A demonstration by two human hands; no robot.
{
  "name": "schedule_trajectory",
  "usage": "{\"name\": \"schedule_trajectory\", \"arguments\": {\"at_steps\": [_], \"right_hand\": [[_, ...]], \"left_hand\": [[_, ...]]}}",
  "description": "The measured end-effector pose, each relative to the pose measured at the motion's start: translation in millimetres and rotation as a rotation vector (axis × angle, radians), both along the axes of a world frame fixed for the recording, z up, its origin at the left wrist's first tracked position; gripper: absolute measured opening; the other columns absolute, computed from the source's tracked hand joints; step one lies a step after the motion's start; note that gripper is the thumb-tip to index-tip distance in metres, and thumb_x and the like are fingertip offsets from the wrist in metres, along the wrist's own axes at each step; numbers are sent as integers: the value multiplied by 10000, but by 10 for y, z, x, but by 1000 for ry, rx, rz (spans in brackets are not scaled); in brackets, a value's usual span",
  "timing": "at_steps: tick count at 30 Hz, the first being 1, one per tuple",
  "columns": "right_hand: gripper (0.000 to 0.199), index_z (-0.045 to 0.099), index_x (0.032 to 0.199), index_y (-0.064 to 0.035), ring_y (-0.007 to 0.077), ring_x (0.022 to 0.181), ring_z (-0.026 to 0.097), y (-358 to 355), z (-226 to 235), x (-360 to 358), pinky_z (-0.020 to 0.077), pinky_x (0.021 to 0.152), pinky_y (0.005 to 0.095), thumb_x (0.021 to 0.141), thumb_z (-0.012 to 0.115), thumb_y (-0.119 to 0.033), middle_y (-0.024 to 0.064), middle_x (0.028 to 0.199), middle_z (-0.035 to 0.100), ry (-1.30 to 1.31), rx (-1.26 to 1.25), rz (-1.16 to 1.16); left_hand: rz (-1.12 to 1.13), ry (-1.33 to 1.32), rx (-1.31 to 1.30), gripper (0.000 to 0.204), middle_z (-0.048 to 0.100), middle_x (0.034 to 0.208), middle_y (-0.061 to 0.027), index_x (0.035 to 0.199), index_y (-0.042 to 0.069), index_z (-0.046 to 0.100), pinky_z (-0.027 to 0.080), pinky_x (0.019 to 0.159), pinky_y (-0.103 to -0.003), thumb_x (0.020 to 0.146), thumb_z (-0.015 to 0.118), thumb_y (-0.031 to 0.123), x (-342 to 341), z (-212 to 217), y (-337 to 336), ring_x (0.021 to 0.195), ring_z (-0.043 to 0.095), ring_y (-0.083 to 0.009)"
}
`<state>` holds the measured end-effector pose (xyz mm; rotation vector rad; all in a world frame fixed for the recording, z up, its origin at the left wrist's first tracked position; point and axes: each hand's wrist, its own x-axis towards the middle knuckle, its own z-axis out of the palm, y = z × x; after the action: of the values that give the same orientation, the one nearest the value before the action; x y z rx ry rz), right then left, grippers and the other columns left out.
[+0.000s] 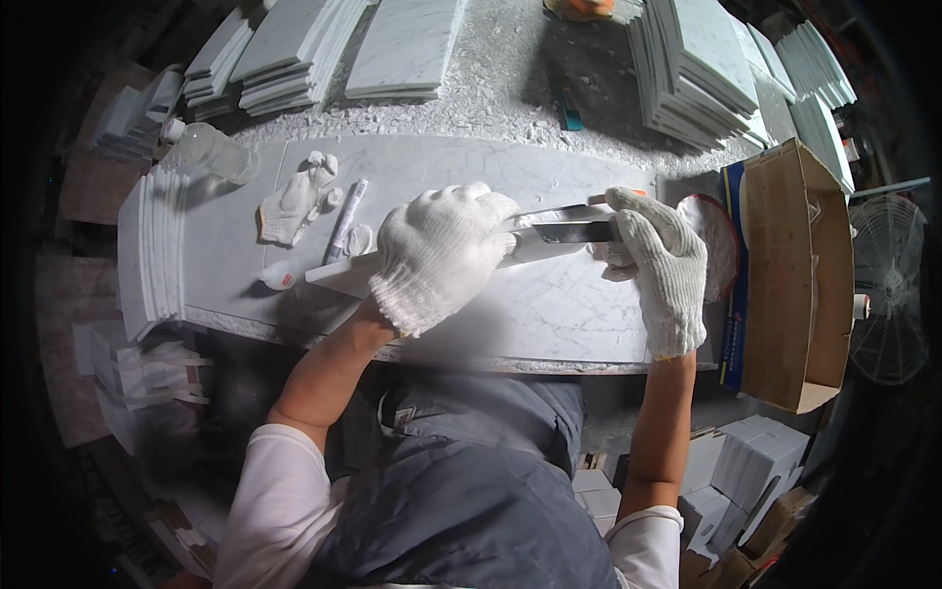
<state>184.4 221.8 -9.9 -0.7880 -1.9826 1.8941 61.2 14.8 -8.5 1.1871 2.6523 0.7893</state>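
Both my hands wear white knitted gloves and are raised over the marble bench. My left hand (442, 250) is closed round a pale marble piece (341, 274), whose end sticks out to the left of the glove. My right hand (662, 255) has its fingers closed on a dark, flat tool (577, 233) reaching toward the left hand. Just above it lies a thin grey blade-like strip (554, 212), with a bit of orange at the right fingertips. How these pieces join is hidden by the gloves.
A spare glove (294, 201), a marker (347, 218) and a clear bottle (211, 152) lie to the left. Marble tiles stand at the left edge (154, 250) and in stacks (692, 74) at the back. An open cardboard box (785, 280) borders the right, beside a fan (891, 285).
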Motion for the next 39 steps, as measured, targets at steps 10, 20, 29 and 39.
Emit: {"name": "schedule_trajectory", "arguments": {"at_steps": [10, 20, 29, 39], "right_hand": [[296, 735, 1228, 12, 122, 706, 724, -121, 32, -129, 598, 557, 230, 995, 704, -168, 98, 1002, 761, 20, -24, 38], [312, 740, 1230, 1, 144, 769, 729, 76, -56, -77, 615, 628, 251, 1001, 696, -206, 103, 1092, 755, 22, 40, 30], [304, 728, 1246, 7, 128, 716, 736, 10, -56, -107, 590, 543, 230, 1006, 694, -176, 110, 1048, 770, 33, -7, 73], [329, 724, 1259, 1, 125, 699, 723, -94, -74, -135, 598, 554, 236, 998, 708, -197, 114, 1039, 771, 50, -17, -5]], "left_hand": [[-5, 53, 0, 271, 719, 1016, -111, 1082, 114, 761, 558, 838, -439, 840, 779, 234, 19, -35, -7, 953, 703, -334], [-6, 8, 38, 278, 723, 1008, -113, 1081, 109, 767, 553, 832, -434, 839, 783, 245, 5, -60, -8, 940, 702, -335], [2, 36, 8, 279, 715, 1010, -115, 1087, 104, 765, 548, 850, -446, 823, 779, 194, 12, -36, -2, 962, 695, -343], [10, 49, 36, 291, 726, 989, -111, 1069, 106, 773, 550, 839, -437, 815, 810, 244, 11, -77, 1, 945, 702, -335]]}}
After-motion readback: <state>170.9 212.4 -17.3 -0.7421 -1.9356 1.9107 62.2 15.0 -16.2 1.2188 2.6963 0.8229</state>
